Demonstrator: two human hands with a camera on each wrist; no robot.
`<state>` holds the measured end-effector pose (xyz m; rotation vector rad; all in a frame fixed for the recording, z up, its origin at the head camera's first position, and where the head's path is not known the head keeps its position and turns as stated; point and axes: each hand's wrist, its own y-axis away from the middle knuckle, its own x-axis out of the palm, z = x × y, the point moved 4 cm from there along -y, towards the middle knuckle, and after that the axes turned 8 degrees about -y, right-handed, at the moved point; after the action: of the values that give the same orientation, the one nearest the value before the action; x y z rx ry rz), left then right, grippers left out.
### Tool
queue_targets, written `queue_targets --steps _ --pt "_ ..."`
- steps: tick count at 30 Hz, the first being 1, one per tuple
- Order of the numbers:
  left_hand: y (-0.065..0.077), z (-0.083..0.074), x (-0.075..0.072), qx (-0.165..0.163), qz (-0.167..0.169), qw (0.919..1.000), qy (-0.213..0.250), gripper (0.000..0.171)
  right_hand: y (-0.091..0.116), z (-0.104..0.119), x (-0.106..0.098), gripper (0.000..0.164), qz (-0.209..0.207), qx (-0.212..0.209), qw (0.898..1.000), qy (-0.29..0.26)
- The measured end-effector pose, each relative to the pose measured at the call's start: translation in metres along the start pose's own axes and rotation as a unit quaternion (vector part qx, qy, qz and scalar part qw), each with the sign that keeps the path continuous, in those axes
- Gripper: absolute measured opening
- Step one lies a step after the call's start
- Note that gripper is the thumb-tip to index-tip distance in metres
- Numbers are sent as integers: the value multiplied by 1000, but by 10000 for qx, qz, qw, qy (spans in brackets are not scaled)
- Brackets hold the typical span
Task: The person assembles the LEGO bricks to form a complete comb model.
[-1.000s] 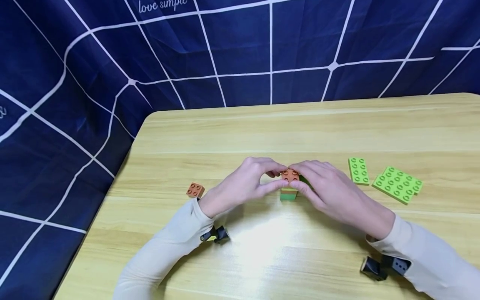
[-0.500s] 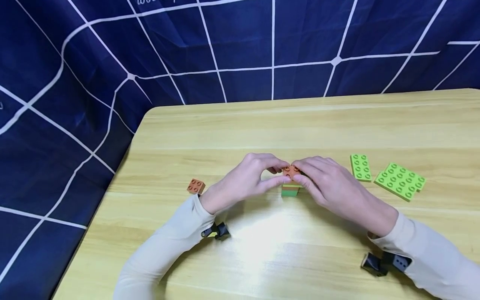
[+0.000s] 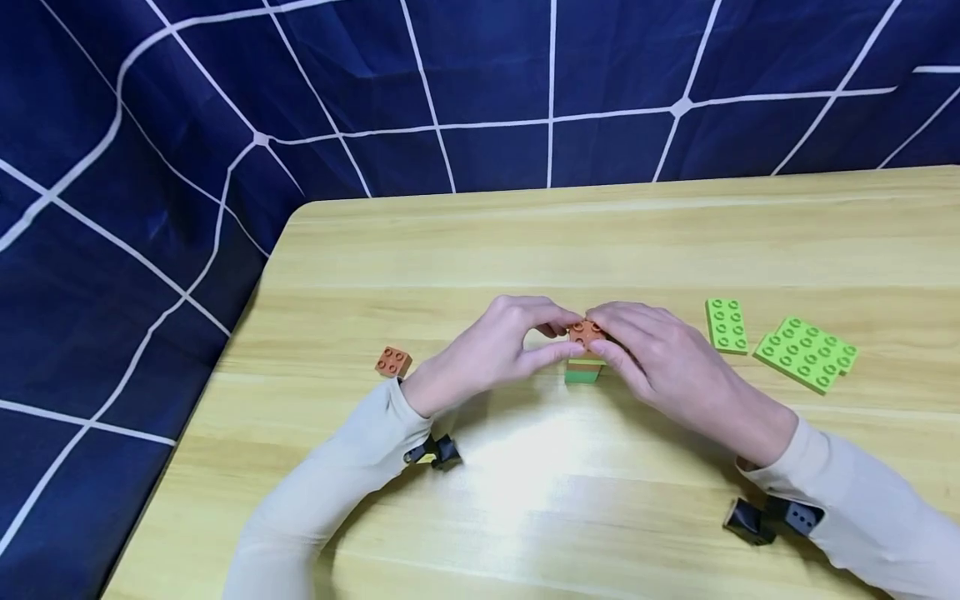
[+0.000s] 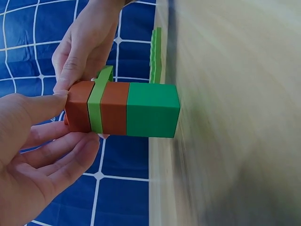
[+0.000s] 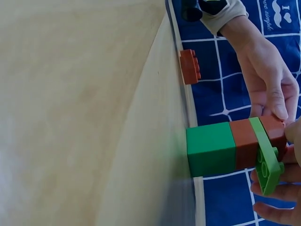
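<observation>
A small tower of toy building bricks stands on the table. Its base is a dark green block [image 4: 153, 110], with a brown brick [image 4: 114, 108] on it, then a thin light green plate [image 5: 265, 157] that juts out to the right side. The top brown brick [image 3: 587, 332] has studs facing up. My left hand [image 3: 495, 354] pinches this top brick between thumb and fingers from the left. From the right, my right hand [image 3: 667, 358] grips the same brick, its thumb at the near side. Fingers partly cover the brick and the plate.
A loose brown brick [image 3: 393, 362] lies left, close to the left wrist. Right of the tower are a light green plate [image 3: 727, 326] and a larger light green plate [image 3: 802, 354] overlapping another piece. A dark blue curtain [image 3: 487, 75] hangs behind the wooden table [image 3: 465, 258].
The head view has tilted slightly down, so the table and everything on it sit higher in the picture. Both hands stay on the top brown brick.
</observation>
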<state>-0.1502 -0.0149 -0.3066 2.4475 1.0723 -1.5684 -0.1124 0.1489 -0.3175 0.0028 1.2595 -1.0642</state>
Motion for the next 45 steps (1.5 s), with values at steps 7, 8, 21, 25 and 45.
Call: queue_targets --steps 7,8,21,25,45 --pt "-2 -1 -1 82 -65 9999 -42 29 1 1 -2 41 -6 117 9999 2" --pt "-2 -1 -1 91 -69 9999 -60 29 1 1 -2 40 -15 130 9999 -4" --pt "2 -1 2 102 -225 9997 -81 31 1 0 -2 41 -64 50 10000 -53" --pt "3 -3 4 91 -134 9989 -439 34 3 1 -1 43 -108 -36 9999 -21" --pt "10 -18 7 187 327 9738 -2244 45 5 11 -2 64 51 -75 9968 798"
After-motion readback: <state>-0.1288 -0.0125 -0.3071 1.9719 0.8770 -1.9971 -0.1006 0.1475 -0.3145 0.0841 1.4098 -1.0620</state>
